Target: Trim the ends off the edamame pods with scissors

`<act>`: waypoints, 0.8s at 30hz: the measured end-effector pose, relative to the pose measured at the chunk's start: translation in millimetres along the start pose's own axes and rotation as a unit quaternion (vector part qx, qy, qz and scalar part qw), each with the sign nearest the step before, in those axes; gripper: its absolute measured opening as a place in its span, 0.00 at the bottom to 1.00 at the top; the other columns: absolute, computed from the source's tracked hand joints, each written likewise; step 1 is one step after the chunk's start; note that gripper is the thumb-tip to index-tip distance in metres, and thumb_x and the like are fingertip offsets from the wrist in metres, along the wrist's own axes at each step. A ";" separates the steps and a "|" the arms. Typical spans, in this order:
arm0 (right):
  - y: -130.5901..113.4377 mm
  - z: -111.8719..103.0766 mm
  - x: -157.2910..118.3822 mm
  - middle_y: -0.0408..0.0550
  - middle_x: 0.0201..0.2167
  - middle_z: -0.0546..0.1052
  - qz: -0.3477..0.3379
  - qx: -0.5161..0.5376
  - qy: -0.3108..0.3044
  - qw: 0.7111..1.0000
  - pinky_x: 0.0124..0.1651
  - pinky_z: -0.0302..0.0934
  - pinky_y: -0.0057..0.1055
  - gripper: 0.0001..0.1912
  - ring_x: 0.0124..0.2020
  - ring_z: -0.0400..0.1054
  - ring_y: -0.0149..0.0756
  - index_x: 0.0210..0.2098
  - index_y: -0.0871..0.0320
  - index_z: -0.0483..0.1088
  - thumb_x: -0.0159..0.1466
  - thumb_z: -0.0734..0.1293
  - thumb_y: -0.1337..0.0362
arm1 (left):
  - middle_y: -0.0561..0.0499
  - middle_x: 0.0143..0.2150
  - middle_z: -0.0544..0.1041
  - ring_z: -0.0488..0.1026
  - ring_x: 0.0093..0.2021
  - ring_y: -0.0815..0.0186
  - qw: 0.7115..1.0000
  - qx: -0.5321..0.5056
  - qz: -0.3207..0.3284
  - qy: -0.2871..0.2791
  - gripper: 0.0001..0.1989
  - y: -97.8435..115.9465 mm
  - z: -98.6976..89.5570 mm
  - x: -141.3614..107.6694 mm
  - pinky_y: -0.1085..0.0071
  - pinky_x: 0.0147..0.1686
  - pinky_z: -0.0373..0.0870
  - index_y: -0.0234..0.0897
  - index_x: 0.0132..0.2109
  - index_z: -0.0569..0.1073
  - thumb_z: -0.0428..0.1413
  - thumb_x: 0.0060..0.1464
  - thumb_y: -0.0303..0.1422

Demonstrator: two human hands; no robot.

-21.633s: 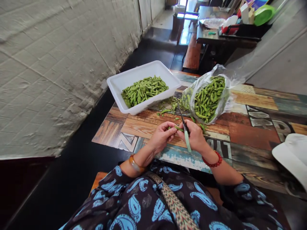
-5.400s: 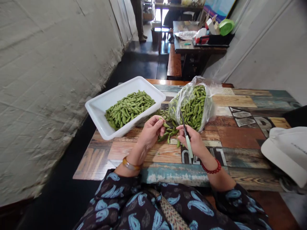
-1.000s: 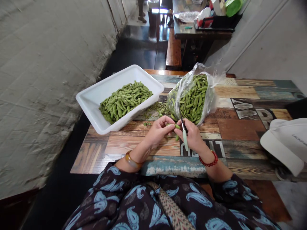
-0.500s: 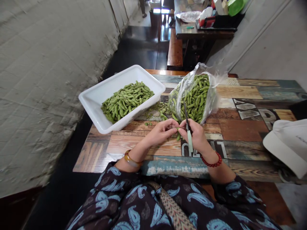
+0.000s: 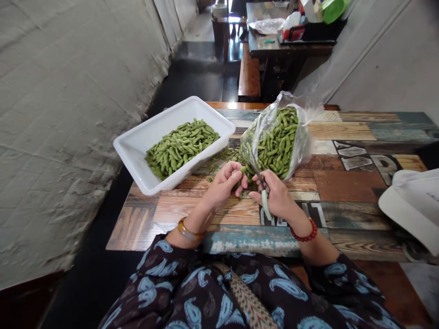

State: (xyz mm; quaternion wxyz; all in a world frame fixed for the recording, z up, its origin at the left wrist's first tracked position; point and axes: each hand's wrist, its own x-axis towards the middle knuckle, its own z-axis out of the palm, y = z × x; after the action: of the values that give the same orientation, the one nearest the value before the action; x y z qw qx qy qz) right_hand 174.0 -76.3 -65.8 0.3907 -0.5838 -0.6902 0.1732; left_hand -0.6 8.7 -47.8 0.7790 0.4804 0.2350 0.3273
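Observation:
Between its thumb and fingers, my left hand [image 5: 226, 183] pinches a green pod [image 5: 243, 169]. My right hand [image 5: 276, 194] is wrapped round scissors [image 5: 265, 201] with pale green handles, their blades pointing up and left near the pod. Just beyond my hands, a clear plastic bag [image 5: 302, 146] lies open with many green pods [image 5: 283, 137] in it. To the left stands a white tub [image 5: 137, 180] holding a heap of pods [image 5: 180, 146]. Small green trimmings [image 5: 222, 157] lie between tub and bag.
The patchwork-patterned table [image 5: 350, 185] bears a white cap [image 5: 411, 201] at its right edge. A bench [image 5: 249, 73] and another table [image 5: 257, 41] with a black tray and plastic bags stand beyond. A rough wall runs along the left.
My hands have moved apart; the left has gone a little left and up with a pod. The scissors have tilted, their blades now leaning further left.

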 end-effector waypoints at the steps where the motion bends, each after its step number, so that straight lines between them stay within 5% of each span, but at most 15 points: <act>1: 0.4 0.8 -0.3 0.50 0.39 0.70 0.000 -0.009 -0.012 1.000 0.40 0.69 0.39 0.16 0.37 0.68 0.41 0.47 0.55 0.65 0.65 0.69 0.54 | 0.57 0.27 0.73 0.62 0.18 0.77 1.000 0.001 0.006 0.002 0.17 -0.4 1.0 -0.3 0.79 0.20 0.52 0.38 0.42 0.63 0.59 0.60 0.44; 24: -1.8 2.4 -1.8 0.50 0.39 0.67 -0.014 -0.048 -0.040 0.998 0.36 0.67 0.40 0.17 0.31 0.64 0.39 0.48 0.55 0.62 0.66 0.68 0.53 | 0.56 0.27 0.71 0.62 0.19 0.77 0.998 0.030 0.031 -0.040 0.16 -3.5 3.1 -0.5 0.79 0.19 0.57 0.36 0.41 0.66 0.58 0.61 0.44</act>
State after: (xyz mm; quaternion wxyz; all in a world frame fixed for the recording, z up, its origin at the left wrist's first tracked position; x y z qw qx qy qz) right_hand 171.0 -78.0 -66.7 0.3368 -0.5847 -0.7210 0.1577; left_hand 2.1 5.4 -49.7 0.7624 0.5235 0.1983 0.3245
